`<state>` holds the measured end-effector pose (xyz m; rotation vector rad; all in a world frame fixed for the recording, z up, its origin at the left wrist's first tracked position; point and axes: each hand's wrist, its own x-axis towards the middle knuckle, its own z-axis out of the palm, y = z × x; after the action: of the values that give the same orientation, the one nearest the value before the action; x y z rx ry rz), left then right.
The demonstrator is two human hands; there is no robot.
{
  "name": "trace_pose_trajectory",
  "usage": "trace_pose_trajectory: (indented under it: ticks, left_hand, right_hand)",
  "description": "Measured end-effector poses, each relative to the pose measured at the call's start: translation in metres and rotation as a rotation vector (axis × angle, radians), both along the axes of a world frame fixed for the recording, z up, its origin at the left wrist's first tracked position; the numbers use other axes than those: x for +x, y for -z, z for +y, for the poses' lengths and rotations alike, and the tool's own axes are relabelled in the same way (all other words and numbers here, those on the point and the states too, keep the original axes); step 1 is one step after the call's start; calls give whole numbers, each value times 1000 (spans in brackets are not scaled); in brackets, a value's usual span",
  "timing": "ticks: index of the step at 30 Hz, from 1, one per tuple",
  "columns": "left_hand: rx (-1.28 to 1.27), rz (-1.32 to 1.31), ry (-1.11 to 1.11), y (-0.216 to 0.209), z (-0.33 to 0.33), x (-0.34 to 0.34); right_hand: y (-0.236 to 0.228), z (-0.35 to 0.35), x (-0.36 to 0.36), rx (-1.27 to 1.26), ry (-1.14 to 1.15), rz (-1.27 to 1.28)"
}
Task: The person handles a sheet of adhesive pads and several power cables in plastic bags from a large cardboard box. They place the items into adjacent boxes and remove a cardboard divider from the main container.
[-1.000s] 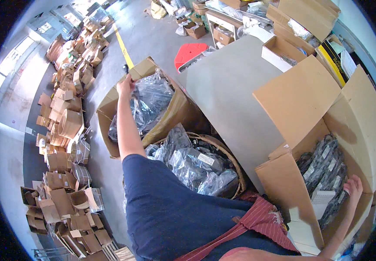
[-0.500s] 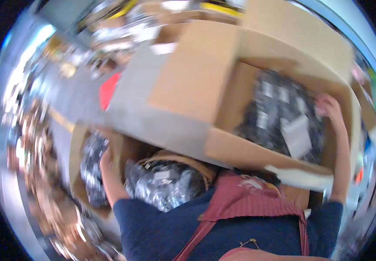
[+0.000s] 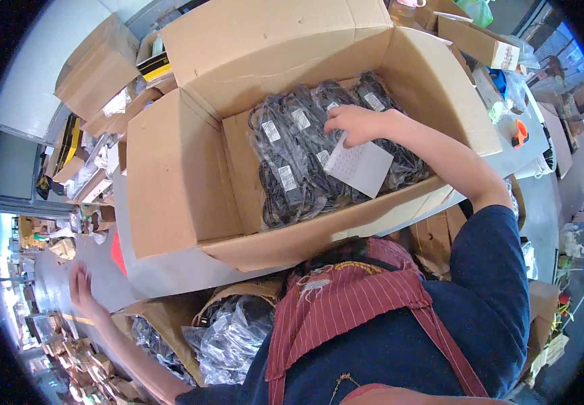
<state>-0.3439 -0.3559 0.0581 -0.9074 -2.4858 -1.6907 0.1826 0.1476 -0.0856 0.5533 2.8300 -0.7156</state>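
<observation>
A large cardboard box (image 3: 170, 169) stands with its flaps spread on the table. Inside lie several clear plastic bags of black cables (image 3: 292, 152), each with a white label. My right hand (image 3: 356, 125) reaches in over them, its fingers pinched at the upper corner of a white sheet of paper (image 3: 359, 169) that slants across the bags. Out at the left, my left hand (image 3: 81, 287) is empty, fingers stretched out, beyond the table's edge. Below its forearm, a lower carton (image 3: 170, 324) holds more clear bags (image 3: 238, 337) with dark contents.
The grey table (image 3: 163, 277) runs under the big box. A red piece (image 3: 117, 253) shows at its left edge. On the right lie an orange tape-like item (image 3: 520, 133) and an open carton (image 3: 474, 44). More cartons (image 3: 96, 67) are stacked at the far left.
My view has swung to the right, bringing the big box to the middle. My right hand has moved from the box's right side to the paper. My left hand has left the lower carton.
</observation>
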Motion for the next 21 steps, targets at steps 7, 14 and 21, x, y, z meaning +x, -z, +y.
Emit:
trace_pose_trajectory:
  ticks: [7, 14, 21]
  left_hand:
    - [-281, 235, 723, 0, 242, 207]
    - [-521, -108, 1096, 61, 364, 294]
    - [69, -625, 944, 86, 404, 327]
  right_hand:
    - [41, 26, 2, 63, -127, -38]
    - [-54, 25, 5, -245, 215, 418]
    - [-74, 16, 7, -554, 443, 838]
